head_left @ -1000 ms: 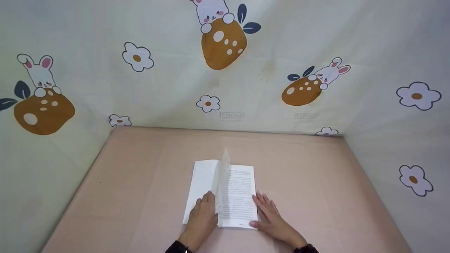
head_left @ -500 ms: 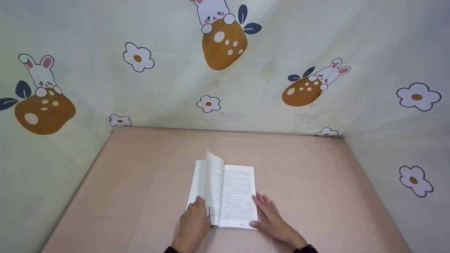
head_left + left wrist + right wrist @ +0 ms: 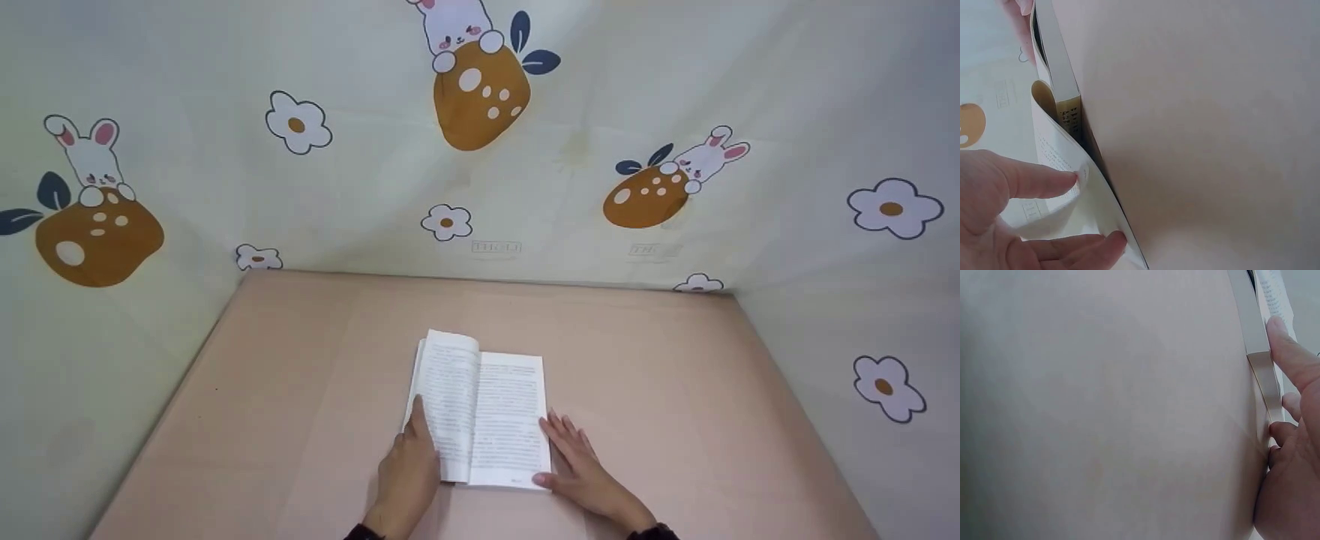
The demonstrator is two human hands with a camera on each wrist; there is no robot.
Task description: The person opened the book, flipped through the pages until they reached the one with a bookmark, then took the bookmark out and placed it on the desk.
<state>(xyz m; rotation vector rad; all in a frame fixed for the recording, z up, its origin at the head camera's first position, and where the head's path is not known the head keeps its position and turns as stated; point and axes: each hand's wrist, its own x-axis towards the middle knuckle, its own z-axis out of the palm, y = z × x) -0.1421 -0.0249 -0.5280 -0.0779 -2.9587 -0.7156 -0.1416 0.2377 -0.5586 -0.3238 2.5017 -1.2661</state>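
Note:
An open paperback book [image 3: 510, 420] lies on the table, its left page [image 3: 448, 397] bowed up from the spine. My left hand [image 3: 409, 469] rests on that page near its outer edge, index finger stretched along it. In the left wrist view the thumb [image 3: 1044, 181] touches the printed page, while the other fingers [image 3: 1109, 247] lie apart from it on the paper. My right hand [image 3: 589, 472] steadies the book's right edge. Its thumb [image 3: 1283, 340] touches the lower corner of the right page, and the straight fingers lie along the side.
The table [image 3: 660, 375] has a plain pinkish cover and spreads around the book. Pale cloth walls [image 3: 360, 187] printed with rabbits and flowers enclose it at the back and both sides.
A page that stood upright near the spine has swung over to the left and lies lower. My left hand has moved slightly left with it. The right hand has stayed put.

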